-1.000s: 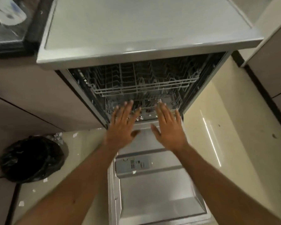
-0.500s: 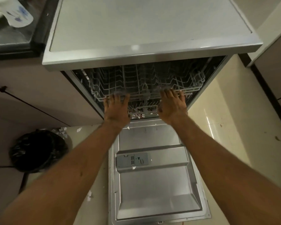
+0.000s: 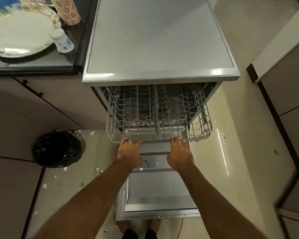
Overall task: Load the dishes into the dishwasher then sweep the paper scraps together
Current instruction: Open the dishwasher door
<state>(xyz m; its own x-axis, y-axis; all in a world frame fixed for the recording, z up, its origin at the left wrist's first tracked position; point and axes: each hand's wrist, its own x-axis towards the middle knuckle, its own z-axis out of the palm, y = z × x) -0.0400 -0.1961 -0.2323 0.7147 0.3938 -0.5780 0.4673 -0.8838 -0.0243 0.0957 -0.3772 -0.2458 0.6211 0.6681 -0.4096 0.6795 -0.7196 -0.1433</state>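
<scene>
Head view, starting at the left: a glossy round plate (image 3: 19, 33) with a patterned rim lies blurred on the dark counter (image 3: 33, 66). Just beside it stand a tall floral cup (image 3: 66, 10) printed with red blossoms and a small white cup (image 3: 63, 43) with blue marks. Below them a crinkled black bin bag (image 3: 57, 149) sits against the cupboard front, and torn white paper scraps (image 3: 45, 185) are scattered on the tile near it.

My left hand (image 3: 129, 152) has its fingers curled over the front rail of the grey wire rack (image 3: 159, 111), which stands partway out of the dishwasher (image 3: 155, 37). The machine's top is flat brushed metal with rounded corners. Its steel door (image 3: 159, 192) lies fully open and level beneath my forearms. Between my wrists sits a grey plastic dispenser (image 3: 148, 162) with a round knob; its markings are too small to read.

My right hand (image 3: 179, 156) grips the same rail further along, knuckles up. Right of the door's edge, a broad strip of shiny pale floor (image 3: 240, 135) runs to the brown cabinets (image 3: 292, 94), well apart.
</scene>
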